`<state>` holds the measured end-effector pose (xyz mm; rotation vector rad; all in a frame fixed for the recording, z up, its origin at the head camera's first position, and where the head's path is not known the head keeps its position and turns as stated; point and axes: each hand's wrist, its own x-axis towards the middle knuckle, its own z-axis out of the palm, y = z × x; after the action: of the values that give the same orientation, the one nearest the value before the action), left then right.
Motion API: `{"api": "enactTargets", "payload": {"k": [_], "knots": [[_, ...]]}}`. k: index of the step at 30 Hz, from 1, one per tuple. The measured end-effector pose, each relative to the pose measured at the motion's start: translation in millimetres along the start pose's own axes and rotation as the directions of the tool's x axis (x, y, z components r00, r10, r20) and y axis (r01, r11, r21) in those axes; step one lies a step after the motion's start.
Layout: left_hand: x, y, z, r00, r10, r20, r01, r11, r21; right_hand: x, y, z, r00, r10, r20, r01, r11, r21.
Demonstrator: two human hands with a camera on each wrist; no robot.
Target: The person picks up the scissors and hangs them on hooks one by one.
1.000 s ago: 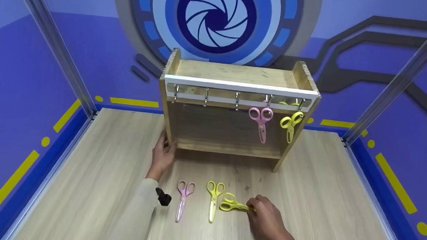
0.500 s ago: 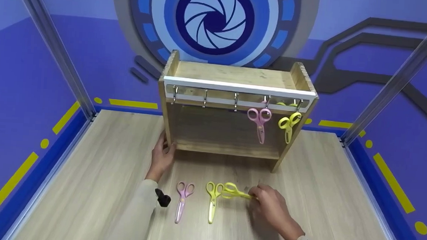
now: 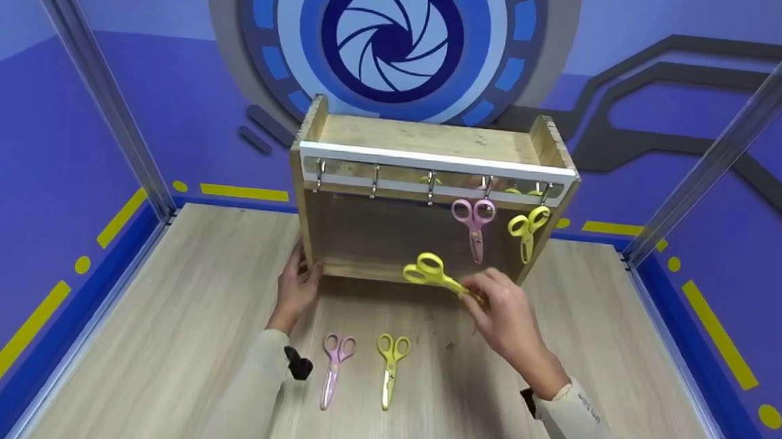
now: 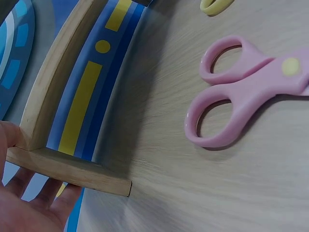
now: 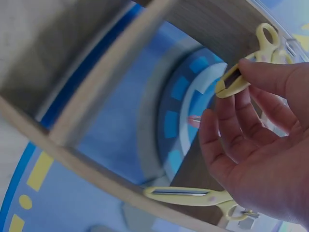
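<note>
My right hand [image 3: 508,316] pinches a pair of yellow scissors [image 3: 430,271] by the blade end, its handle loops pointing left, raised in front of the wooden rack [image 3: 421,273]. In the right wrist view, thumb and fingers grip the yellow blades. My left hand [image 3: 297,288] holds the lower left side of the rack; the left wrist view shows its fingers wrapped round the wooden edge. Pink scissors [image 3: 477,226] and another yellow pair [image 3: 527,233] hang from the right-hand hooks. On the table lie pink scissors [image 3: 334,369] and yellow scissors [image 3: 390,370], loops toward the rack.
A row of metal hooks [image 3: 375,181] runs along the white strip [image 3: 435,158] at the rack's upper front. The wooden table [image 3: 219,372] is enclosed by blue panels [image 3: 44,225] and metal posts [image 3: 100,86].
My right hand has lifted the yellow scissors off the table and moved them up toward the rack. My left hand stays on the rack's side.
</note>
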<state>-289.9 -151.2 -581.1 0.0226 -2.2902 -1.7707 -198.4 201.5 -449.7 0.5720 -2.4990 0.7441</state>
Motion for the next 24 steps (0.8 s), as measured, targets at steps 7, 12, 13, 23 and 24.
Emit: {"api": "enactTargets", "payload": {"k": [7,12,13,23,24], "knots": [[-0.1,-0.8,0.8,1.000,0.007,0.000,-0.007,1.000,0.021,19.9,-15.3,-1.7,0.994,-0.004,-0.105,0.020,0.989,0.146],[0.7,-0.3,0.4,1.000,0.018,-0.001,-0.018,1.000,0.013,33.4,-21.4,-1.1,0.987,0.019,-0.157,0.014,0.980,0.200],[0.6,-0.1,0.2,1.000,0.024,-0.003,-0.024,1.000,0.016,35.7,-22.0,-0.7,0.986,0.028,-0.162,0.007,0.977,0.211],[-0.1,0.5,0.5,0.999,0.042,-0.006,-0.042,0.999,0.025,45.1,-20.8,8.4,0.985,0.108,-0.135,-0.074,0.969,0.235],[-0.1,1.1,0.4,0.999,0.039,-0.006,-0.039,0.999,0.025,45.2,-20.6,9.3,0.985,0.111,-0.132,-0.077,0.969,0.235]]}}
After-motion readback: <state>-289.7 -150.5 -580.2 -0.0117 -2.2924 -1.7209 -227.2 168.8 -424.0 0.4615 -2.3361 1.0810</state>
